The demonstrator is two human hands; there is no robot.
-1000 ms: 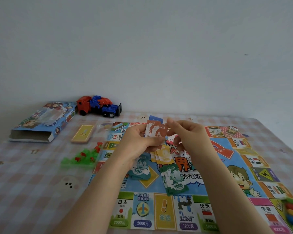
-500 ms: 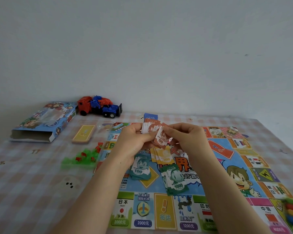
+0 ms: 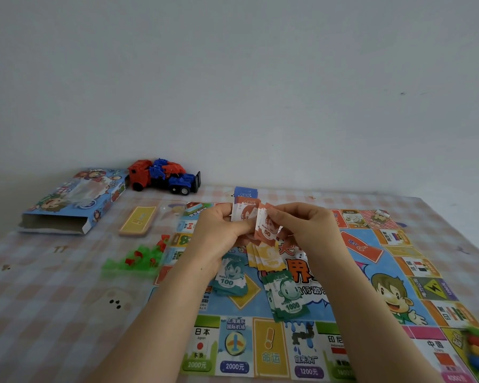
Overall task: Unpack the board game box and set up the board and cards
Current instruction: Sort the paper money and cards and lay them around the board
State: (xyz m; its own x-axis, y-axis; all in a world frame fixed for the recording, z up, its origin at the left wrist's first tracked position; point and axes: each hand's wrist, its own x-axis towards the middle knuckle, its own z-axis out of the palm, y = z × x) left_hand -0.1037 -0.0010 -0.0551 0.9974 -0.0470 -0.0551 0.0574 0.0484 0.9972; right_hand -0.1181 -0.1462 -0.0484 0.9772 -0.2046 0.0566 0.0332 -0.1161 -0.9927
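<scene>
Above the board (image 3: 393,268), left fingers (image 3: 224,215) grip orange notes (image 3: 244,210); right fingers (image 3: 284,214) pinch a 50 note (image 3: 267,230).

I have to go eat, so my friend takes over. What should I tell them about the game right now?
Left hand grips the unsorted money stack; right hand pinches a 50 note from it.
Done: board laid flat, 100 pile, yellow pile and 1000 pile on it, box open at far left.
To do: lay down the 50s, sort the remaining stack.
</scene>
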